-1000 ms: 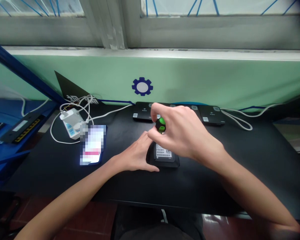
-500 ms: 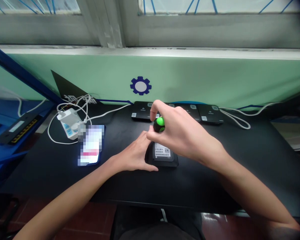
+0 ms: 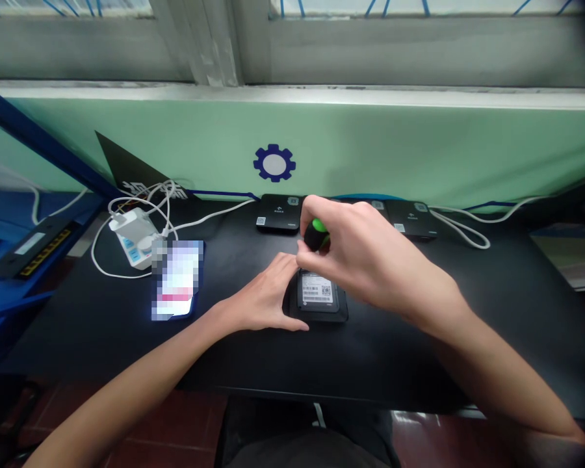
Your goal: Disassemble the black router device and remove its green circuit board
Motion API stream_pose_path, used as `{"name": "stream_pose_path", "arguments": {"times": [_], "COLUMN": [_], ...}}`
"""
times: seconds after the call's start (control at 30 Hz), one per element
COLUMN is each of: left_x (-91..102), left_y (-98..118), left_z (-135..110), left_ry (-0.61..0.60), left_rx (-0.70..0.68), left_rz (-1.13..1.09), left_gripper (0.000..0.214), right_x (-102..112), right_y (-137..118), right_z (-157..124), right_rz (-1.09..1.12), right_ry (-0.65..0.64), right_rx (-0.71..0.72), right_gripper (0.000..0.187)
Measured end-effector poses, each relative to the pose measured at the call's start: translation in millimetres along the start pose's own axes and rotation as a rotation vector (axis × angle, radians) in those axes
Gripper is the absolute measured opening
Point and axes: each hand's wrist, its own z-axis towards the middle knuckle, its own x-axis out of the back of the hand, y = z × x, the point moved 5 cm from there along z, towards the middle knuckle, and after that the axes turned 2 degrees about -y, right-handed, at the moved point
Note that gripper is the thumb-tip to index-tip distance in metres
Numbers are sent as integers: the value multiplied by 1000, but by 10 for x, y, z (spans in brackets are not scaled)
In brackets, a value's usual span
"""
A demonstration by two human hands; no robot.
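Screwdriver (image 3: 316, 234), with its green-and-black handle upright, is pinched in the fingers of the right hand (image 3: 365, 260), which curls closed around it above the far edge of a small black device (image 3: 318, 296). The shaft and tip are hidden behind the hand. The device lies label-up near the middle of a black table (image 3: 419, 344). The left hand (image 3: 263, 300) lies spread and flat against the device's left side, thumb along its near edge, gripping nothing.

To the left lie a lit phone (image 3: 178, 279) and a white power strip (image 3: 132, 237) with looped cables. Two more black boxes (image 3: 277, 213) sit at the back under a green wall panel bearing a blue gear emblem (image 3: 274, 162), below a window.

Against half a second ago, the right hand has rolled over the handle, covering most of its green cap; the left hand has not shifted.
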Motion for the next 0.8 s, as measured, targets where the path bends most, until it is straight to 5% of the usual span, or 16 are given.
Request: {"name": "stream_pose_path", "arguments": {"times": [0.23, 0.43, 0.8], "left_x": [13, 18, 19], "left_y": [42, 37, 48], "left_z": [13, 3, 0], "left_ry": [14, 0, 0], "left_rx": [-25, 39, 17], "left_rz": [15, -19, 8], "left_gripper": [133, 119, 132], "right_x": [-32, -51, -51], "right_y": [-63, -22, -46], "right_z": [32, 45, 64], "right_rz": [-197, -314, -230], "right_ry": [18, 82, 40], "right_rx": [-56, -82, -51], "right_gripper": [9, 51, 18]}}
